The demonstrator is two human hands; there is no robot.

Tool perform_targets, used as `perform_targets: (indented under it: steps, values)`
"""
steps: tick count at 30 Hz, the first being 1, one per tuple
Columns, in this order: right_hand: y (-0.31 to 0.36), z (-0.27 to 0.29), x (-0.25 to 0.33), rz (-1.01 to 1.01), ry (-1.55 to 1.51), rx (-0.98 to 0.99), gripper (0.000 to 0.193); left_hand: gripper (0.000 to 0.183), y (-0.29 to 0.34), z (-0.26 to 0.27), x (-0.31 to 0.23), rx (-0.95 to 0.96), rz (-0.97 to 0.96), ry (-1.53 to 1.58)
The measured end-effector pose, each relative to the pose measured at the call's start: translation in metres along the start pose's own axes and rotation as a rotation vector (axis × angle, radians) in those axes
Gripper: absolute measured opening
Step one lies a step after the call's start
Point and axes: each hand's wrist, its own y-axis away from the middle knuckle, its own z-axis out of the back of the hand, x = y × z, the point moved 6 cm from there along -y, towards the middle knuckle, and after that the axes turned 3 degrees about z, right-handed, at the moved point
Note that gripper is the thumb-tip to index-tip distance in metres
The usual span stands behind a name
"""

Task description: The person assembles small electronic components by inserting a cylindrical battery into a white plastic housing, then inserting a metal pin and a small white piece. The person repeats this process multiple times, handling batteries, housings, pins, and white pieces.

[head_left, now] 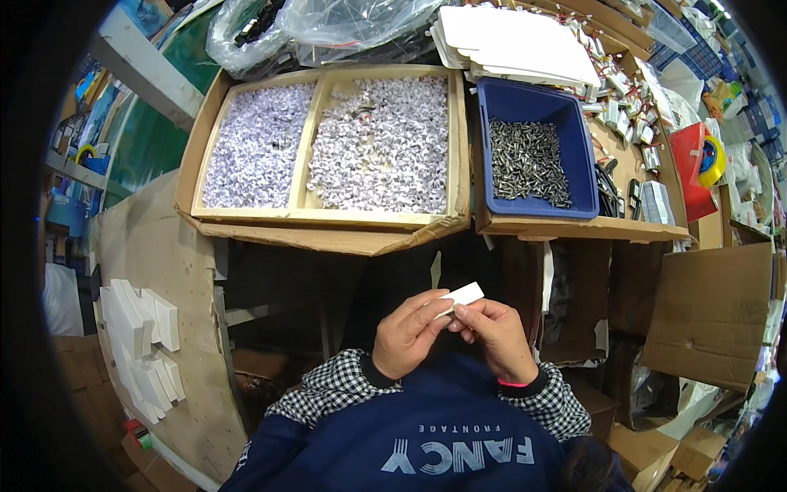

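Observation:
Close in front of my body, both hands meet on a small white rectangular block. My left hand pinches its left end between thumb and fingers. At its right side, the thumb and fingers of my right hand press on the lower edge. The fingertips cover part of the block, and whether a smaller piece sits between them cannot be made out. Ahead of my hands stands a wooden tray with two compartments full of small white pieces. A blue bin of short metal pins or screws is to its right.
White blocks are stacked on a board at my left. Flat white sheets lie behind the bin, beside many small white parts with red wires. A tape roll sits far right, above an open cardboard box.

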Motion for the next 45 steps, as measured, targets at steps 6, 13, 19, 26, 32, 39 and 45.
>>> perform_targets:
  steps: [6,13,19,26,32,39,45]
  values:
    - [-0.003,0.004,-0.006,-0.046,0.025,-0.013,0.016,0.028,0.003,-0.001,0.003,-0.011,0.072,-0.025]
    - [-0.009,0.005,-0.009,-0.024,0.129,-0.047,0.022,0.028,0.006,-0.001,0.007,-0.039,0.103,-0.057]
    - [-0.009,0.007,-0.005,0.074,0.423,-0.133,0.030,0.030,0.006,0.002,0.005,-0.064,0.114,-0.037]
    - [-0.008,0.010,0.014,0.355,1.050,-0.241,0.043,0.029,0.012,-0.001,0.025,-0.054,0.341,0.240]
    - [-0.009,0.008,0.004,0.430,0.765,-0.028,0.042,0.060,0.015,-0.016,0.035,-0.008,0.484,0.566]
    - [0.007,0.019,0.046,0.460,0.658,0.066,0.031,0.051,0.007,-0.008,0.016,0.054,0.285,0.080]
    - [0.023,0.007,0.066,0.475,0.891,0.068,0.013,0.048,-0.006,-0.012,-0.011,0.133,-0.141,-0.206]
